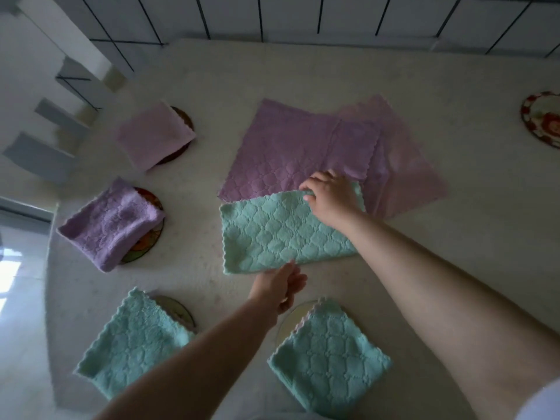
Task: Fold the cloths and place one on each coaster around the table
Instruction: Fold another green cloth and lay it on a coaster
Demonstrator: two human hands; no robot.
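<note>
Mint-green quilted cloth [281,231], folded to a rectangle, is laid near the table's [424,237] centre. Its far edge is pinched by the right hand [331,198], fingers curled tight on the fabric at the top right corner. The left hand [280,286] is seen at the near edge, thumb touching the hem, other fingers spread loosely below it; whether the hem is actually gripped can't be told.

Behind the green cloth, w/ its near edge overlapped, a purple cloth [291,150] is spread flat, and a paler pink cloth [403,174] lies partly under it to the right.

Four folded cloths are already set on coasters along the left and near side: pink folded cloth [154,134] on a dark coaster [185,116]; purple folded cloth [112,225] on a patterned coaster [148,237]; green folded cloth [133,344] on a coaster [178,310] at near left; another green folded cloth [330,362] on a pale coaster [294,319] just beside the left wrist.

At far right edge a red-patterned coaster [542,122] is left bare, well apart from the rest.
</note>
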